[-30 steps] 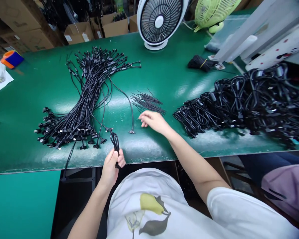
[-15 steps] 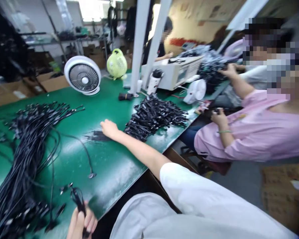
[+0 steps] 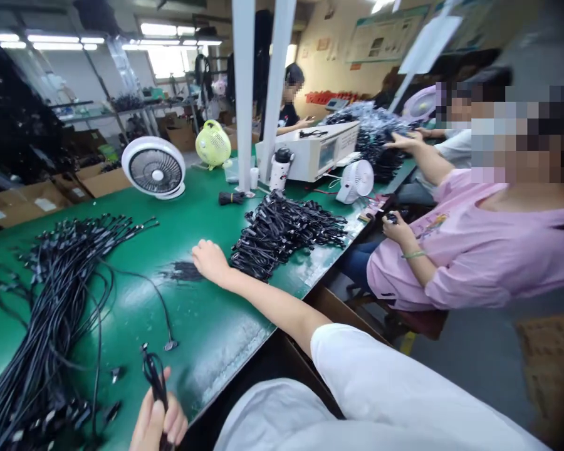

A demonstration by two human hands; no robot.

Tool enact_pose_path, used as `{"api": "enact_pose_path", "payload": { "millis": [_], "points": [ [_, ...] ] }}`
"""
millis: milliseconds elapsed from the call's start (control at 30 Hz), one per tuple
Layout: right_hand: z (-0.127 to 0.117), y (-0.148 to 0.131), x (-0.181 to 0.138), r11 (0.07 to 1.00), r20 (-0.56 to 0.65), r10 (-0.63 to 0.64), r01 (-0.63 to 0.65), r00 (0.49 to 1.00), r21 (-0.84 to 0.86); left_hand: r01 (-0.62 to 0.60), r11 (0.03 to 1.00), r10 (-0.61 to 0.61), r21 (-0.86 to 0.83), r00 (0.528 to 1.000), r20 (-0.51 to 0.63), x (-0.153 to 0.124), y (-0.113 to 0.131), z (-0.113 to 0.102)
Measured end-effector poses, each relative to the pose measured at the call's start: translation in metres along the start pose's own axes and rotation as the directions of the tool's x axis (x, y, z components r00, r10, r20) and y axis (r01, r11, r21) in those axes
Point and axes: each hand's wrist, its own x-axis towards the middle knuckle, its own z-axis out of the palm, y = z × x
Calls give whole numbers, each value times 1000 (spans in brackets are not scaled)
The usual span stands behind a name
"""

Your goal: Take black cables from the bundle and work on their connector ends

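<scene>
My left hand [image 3: 160, 423] is at the bottom edge, closed round a folded black cable [image 3: 154, 374] that sticks up from the fist. My right hand [image 3: 210, 260] rests on the green table [image 3: 207, 319], fingers curled over a small pile of thin black ties [image 3: 183, 271]; whether it grips any is hidden. A large spread bundle of black cables [image 3: 56, 288] lies to the left. One loose cable with a plug end [image 3: 170, 344] runs between my hands.
A heap of coiled black cables [image 3: 286, 232] lies right of my right hand. Two white fans [image 3: 154, 167] [image 3: 355, 180], a yellow-green fan [image 3: 213, 145], a white machine [image 3: 314, 152] and two posts stand behind. A person in pink [image 3: 479, 250] sits at the right.
The view has swung up and to the right, bringing seated co-workers and the room into sight. My right hand stays on the ties; my left hand keeps hold of the folded cable.
</scene>
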Motion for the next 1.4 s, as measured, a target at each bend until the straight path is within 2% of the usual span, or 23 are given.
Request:
{"api": "enact_pose_path", "payload": {
  "millis": [67,133,200,267,333,400,500,567,600,667,767,833,933,1000,1100,1167,1200,1267,1400],
  "points": [
    [3,-16,-24,995,41,-41,37,998,94,-8,1000,7,-20,1000,-10,-9,3,9],
    [16,-36,-58,965,149,-142,103,979,242,-6,998,8,-61,999,40,-14,7,18],
    [30,-55,-97,881,286,-312,163,906,444,5,997,3,-82,995,96,-8,9,22],
    [40,-66,-130,773,305,-404,143,862,619,-5,998,10,-62,996,91,4,8,15],
    [44,-70,-150,719,269,-461,179,846,671,-57,998,56,11,997,56,13,2,3],
    [44,-71,-157,720,192,-556,352,809,598,-133,981,133,138,991,12,17,-4,-6],
    [39,-73,-150,660,50,-732,690,679,297,-186,940,199,287,980,-14,18,-8,-11],
    [35,-74,-141,578,-15,-812,808,583,111,-169,957,173,236,985,4,17,-5,-9],
    [34,-74,-138,549,-44,-833,834,551,59,-149,974,147,169,989,27,15,-2,-7],
    [36,-75,-133,541,-104,-834,840,542,37,-91,996,88,21,992,93,12,6,-5],
    [43,-75,-135,581,-200,-782,806,591,112,-8,994,25,-105,986,164,6,15,-4],
    [50,-73,-139,591,-230,-760,793,608,145,20,990,5,-136,984,178,3,16,-6],
    [56,-68,-141,565,-188,-797,818,575,107,-4,996,20,-94,986,168,2,11,-9],
    [55,-65,-139,487,-142,-857,868,496,92,-79,996,75,34,990,120,4,7,-11],
    [47,-66,-130,275,-94,-955,957,283,91,-180,921,183,346,983,25,9,1,-14],
    [42,-70,-124,140,-37,-989,989,142,54,-179,837,214,517,977,-8,13,0,-15],
    [39,-72,-121,93,-5,-996,995,93,28,-170,806,214,567,977,-12,15,-1,-15],
    [35,-76,-116,39,71,-997,999,39,8,-147,794,186,590,983,-6,17,0,-16],
    [29,-80,-108,-5,228,-973,997,-23,79,-104,890,87,443,994,58,19,1,-17]
  ]
}}
